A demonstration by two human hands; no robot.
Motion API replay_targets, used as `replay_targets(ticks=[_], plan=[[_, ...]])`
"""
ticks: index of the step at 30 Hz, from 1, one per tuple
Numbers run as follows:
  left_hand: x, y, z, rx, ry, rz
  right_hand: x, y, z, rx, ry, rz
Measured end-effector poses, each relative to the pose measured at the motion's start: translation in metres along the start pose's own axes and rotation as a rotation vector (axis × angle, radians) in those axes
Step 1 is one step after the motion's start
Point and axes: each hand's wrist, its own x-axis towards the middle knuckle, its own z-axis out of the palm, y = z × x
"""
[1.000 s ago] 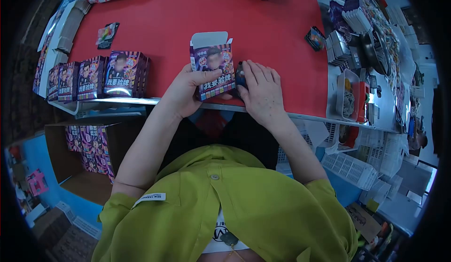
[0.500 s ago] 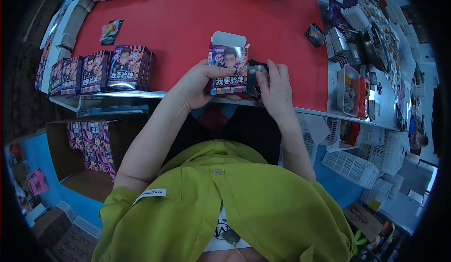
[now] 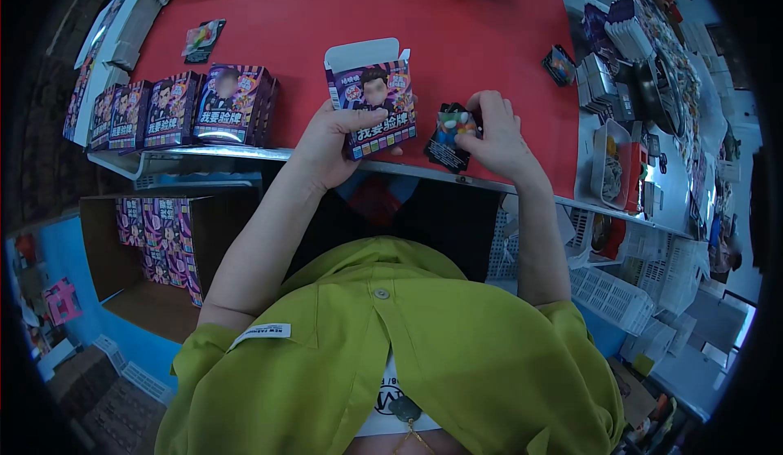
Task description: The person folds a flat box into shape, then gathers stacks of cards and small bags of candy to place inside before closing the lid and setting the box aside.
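Observation:
My left hand (image 3: 333, 141) grips a purple printed box (image 3: 377, 108), thumb across its front and fingers behind. The box stands slightly tilted over the table's front edge, its white top flap raised. To the right of it, my right hand (image 3: 499, 138) has its thumb and fingers closed at the right side of a small clear-and-black packet (image 3: 450, 133) with colourful pieces inside. This packet lies close to the table edge, apart from the box.
Several filled-out purple boxes (image 3: 232, 104) stand in a row at the left of the red table (image 3: 326, 14). Other packets lie at the far left (image 3: 202, 40) and right (image 3: 559, 65). A carton (image 3: 134, 308) sits below left; a plastic tub (image 3: 608, 161) stands right.
My left hand and the box have moved left and tilted. My right hand has shifted slightly right, and the packet now shows clear of the box.

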Motion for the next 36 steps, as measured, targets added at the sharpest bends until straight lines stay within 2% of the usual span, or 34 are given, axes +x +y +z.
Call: replay_targets(ticks=[1, 3, 7, 9, 10, 13, 15, 16, 18, 20, 23, 27, 29, 30, 32, 36], plan=[[-0.001, 0.000, -0.001, 0.005, 0.012, -0.002, 0.000, 0.003, 0.001, -0.002, -0.005, -0.002], [-0.002, 0.000, -0.002, 0.008, 0.031, -0.006, 0.000, 0.012, 0.008, 0.491, -0.092, -0.019], [-0.004, 0.002, 0.004, 0.006, 0.062, -0.060, -0.006, 0.020, 0.011, 0.689, -0.054, -0.097], [-0.004, 0.003, 0.005, 0.005, 0.084, -0.090, -0.008, 0.020, -0.001, 0.963, -0.026, -0.111], [-0.003, 0.002, 0.006, 0.024, 0.069, -0.110, -0.005, 0.018, -0.006, 0.963, -0.030, -0.120], [-0.003, 0.002, 0.014, 0.086, 0.059, -0.182, -0.003, 0.003, -0.020, 1.229, 0.309, -0.327], [0.002, -0.001, 0.020, 0.084, -0.136, -0.246, 0.001, -0.014, -0.028, 1.263, 0.321, -0.391], [0.003, -0.004, 0.024, 0.082, -0.146, -0.248, 0.006, -0.021, -0.028, 1.300, 0.311, -0.470], [0.000, -0.007, 0.027, 0.034, -0.248, -0.307, 0.013, -0.027, -0.024, 1.201, 0.359, -0.532], [-0.004, -0.003, 0.026, -0.048, -0.301, -0.349, 0.017, -0.026, -0.018, 0.953, 0.401, -0.456], [-0.008, 0.004, 0.023, -0.052, -0.401, -0.352, 0.014, -0.022, -0.015, 1.063, 0.419, -0.498], [-0.001, 0.003, 0.015, -0.007, -0.353, -0.353, 0.010, -0.026, -0.021, 1.030, 0.449, -0.475], [-0.002, 0.005, 0.018, -0.008, -0.332, -0.269, 0.003, -0.025, -0.024, 0.748, 0.460, -0.664], [-0.002, 0.007, 0.019, -0.008, -0.318, -0.193, 0.003, -0.030, -0.024, 0.749, 0.457, -0.668], [-0.001, 0.016, 0.018, 0.056, -0.321, -0.222, 0.001, -0.037, -0.025, 0.505, 0.460, -0.628], [0.005, 0.017, 0.019, 0.092, -0.315, -0.218, 0.003, -0.038, -0.024, 0.463, 0.457, -0.625]])
